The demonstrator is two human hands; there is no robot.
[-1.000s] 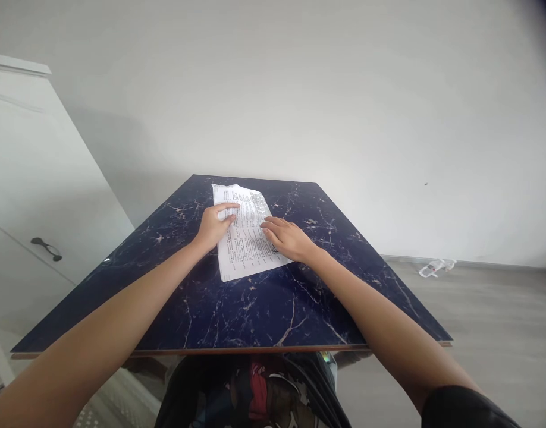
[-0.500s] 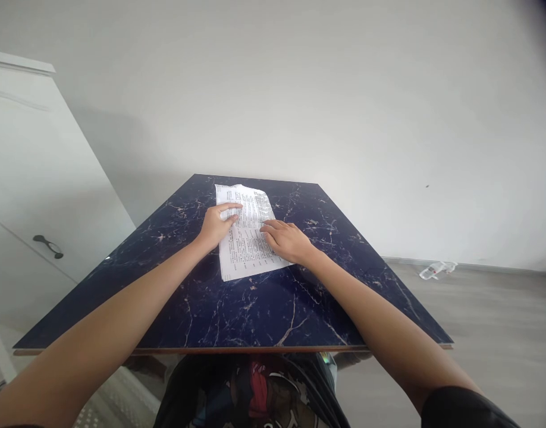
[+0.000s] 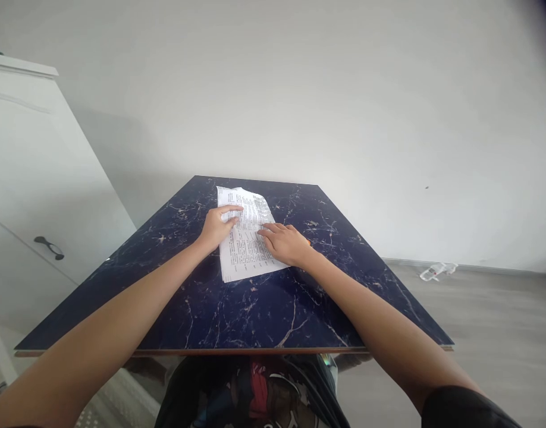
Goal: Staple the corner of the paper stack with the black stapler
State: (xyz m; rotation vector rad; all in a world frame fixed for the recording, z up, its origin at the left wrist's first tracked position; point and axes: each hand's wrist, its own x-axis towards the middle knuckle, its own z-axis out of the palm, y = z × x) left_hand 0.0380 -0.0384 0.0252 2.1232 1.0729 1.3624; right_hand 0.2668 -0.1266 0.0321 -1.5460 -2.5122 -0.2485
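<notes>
A creased printed paper sheet [image 3: 244, 261] lies on the dark blue marbled table [image 3: 273, 318], its far part slightly raised and curled. My left hand [image 3: 216, 227] rests on its left edge, with the thumb and index finger stretched apart over the print. On the right side of the paper, my right hand [image 3: 285, 242] lies palm down with its fingers extended towards the middle crease. It covers part of the sheet's right edge. A small orange spot [image 3: 309, 242] shows just behind the right wrist; what it belongs to is hidden.
A white cabinet [image 3: 27, 160] with a dark handle [image 3: 50, 247] stands left of the table. The pale wall [image 3: 300, 89] rises behind it. A crumpled clear plastic item [image 3: 438, 271] lies on the grey floor [image 3: 491, 315] at the right.
My right hand has shifted slightly left over the paper, and the orange spot now shows beside it. The left hand stays at the left edge.
</notes>
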